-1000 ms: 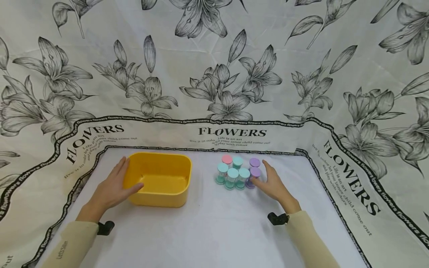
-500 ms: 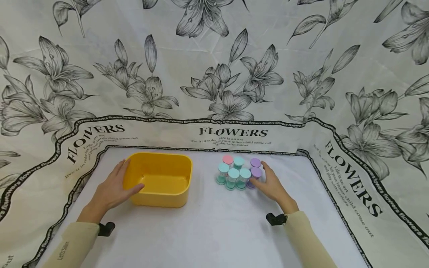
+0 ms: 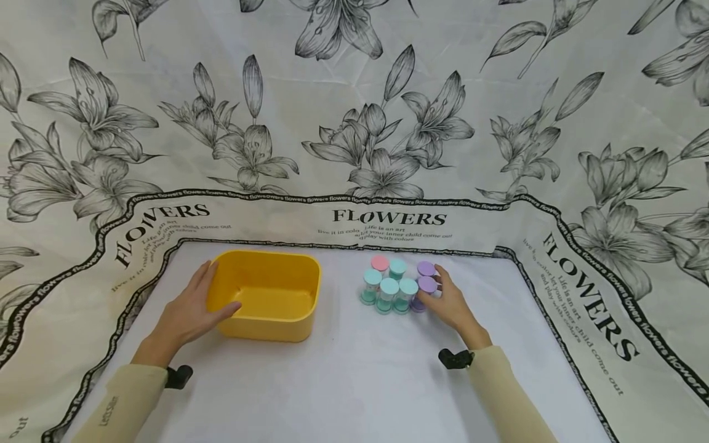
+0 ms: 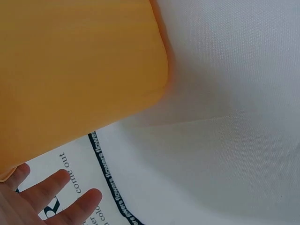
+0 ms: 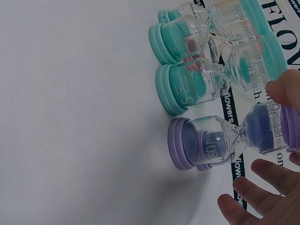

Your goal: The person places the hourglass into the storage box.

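Note:
A yellow rectangular box point(image 3: 266, 331) stands on the white cloth at left. My left hand point(image 3: 185, 314) rests at its left end, thumb over the near rim and fingers along the outer wall. The left wrist view shows several of these fingers straight and spread beside the box wall point(image 4: 84, 70). At right, my right hand point(image 3: 451, 304) pinches the purple cap of the nearer hourglass point(image 3: 426, 285) between thumb and index finger. The other fingers point(image 5: 260, 194) are spread. That hourglass point(image 5: 206, 140) is upright on the cloth, with a second purple hourglass point(image 3: 426, 268) behind it.
Left of the purple pair, several teal hourglasses point(image 3: 389, 295) stand close together, with a pink-capped one point(image 3: 379, 263) at the back. A flower-printed cloth point(image 3: 354, 123) rises behind the white tabletop point(image 3: 332, 394), bordered by a black printed strip.
My right hand has closed in on the nearer purple hourglass, its index finger now bent in against it. My left hand and the yellow box keep their places. The head view shifts slightly.

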`<state>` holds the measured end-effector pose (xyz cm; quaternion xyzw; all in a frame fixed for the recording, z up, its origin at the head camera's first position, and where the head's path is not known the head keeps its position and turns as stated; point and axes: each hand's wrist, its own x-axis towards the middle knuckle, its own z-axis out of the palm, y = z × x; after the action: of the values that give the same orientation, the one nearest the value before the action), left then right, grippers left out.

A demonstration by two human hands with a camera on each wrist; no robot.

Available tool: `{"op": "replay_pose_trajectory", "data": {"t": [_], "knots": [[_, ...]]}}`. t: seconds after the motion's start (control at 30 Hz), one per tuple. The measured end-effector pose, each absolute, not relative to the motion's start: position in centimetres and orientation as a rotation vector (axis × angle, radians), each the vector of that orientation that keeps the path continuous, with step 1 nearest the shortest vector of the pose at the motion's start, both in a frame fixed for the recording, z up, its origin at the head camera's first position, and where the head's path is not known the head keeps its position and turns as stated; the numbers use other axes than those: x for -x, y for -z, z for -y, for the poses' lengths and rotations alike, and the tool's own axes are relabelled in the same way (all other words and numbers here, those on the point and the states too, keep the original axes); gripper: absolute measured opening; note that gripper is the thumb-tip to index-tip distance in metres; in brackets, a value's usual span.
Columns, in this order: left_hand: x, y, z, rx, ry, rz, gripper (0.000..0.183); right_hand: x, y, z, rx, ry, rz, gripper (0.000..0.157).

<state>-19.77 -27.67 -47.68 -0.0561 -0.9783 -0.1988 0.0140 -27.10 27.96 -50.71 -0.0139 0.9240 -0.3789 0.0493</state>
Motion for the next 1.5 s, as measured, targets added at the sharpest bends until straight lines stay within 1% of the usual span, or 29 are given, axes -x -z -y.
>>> {"op": "replay_pose_trajectory", "data": {"t": [0.27, 0.37, 0.53, 0.63, 0.87, 1.03, 1.33, 1.5], "knots": [[19.8, 47.9, 27.8, 0.185, 0.636, 3.036, 0.11, 26.7, 50.7, -28.0, -0.022, 1.177, -2.87, 0.091], [19.8, 48.0, 27.9, 0.189, 0.639, 3.033, 0.11, 26.6, 50.9, -28.2, -0.026, 1.207, -2.881, 0.085], [19.9, 48.0, 27.8, 0.189, 0.636, 3.031, 0.109, 26.3, 51.0, -28.2, -0.03, 1.263, -2.883, 0.07], [19.9, 48.0, 27.8, 0.188, 0.636, 3.029, 0.109, 26.2, 50.9, -28.2, -0.032, 1.268, -2.893, 0.065], [19.9, 48.0, 27.8, 0.213, 0.645, 3.019, 0.11, 25.7, 50.5, -28.6, -0.009, 1.231, -2.896, 0.062], [19.9, 47.8, 28.1, 0.243, 0.613, 3.049, 0.112, 25.4, 49.6, -29.2, -0.008, 1.199, -2.91, 0.062], [19.8, 47.5, 28.3, 0.265, 0.578, 3.089, 0.109, 25.8, 46.0, -29.9, 0.051, 1.235, -2.984, 0.063], [19.9, 47.4, 28.1, 0.272, 0.571, 3.083, 0.107, 26.4, 44.1, -29.4, 0.107, 1.249, -3.012, 0.061]]}}
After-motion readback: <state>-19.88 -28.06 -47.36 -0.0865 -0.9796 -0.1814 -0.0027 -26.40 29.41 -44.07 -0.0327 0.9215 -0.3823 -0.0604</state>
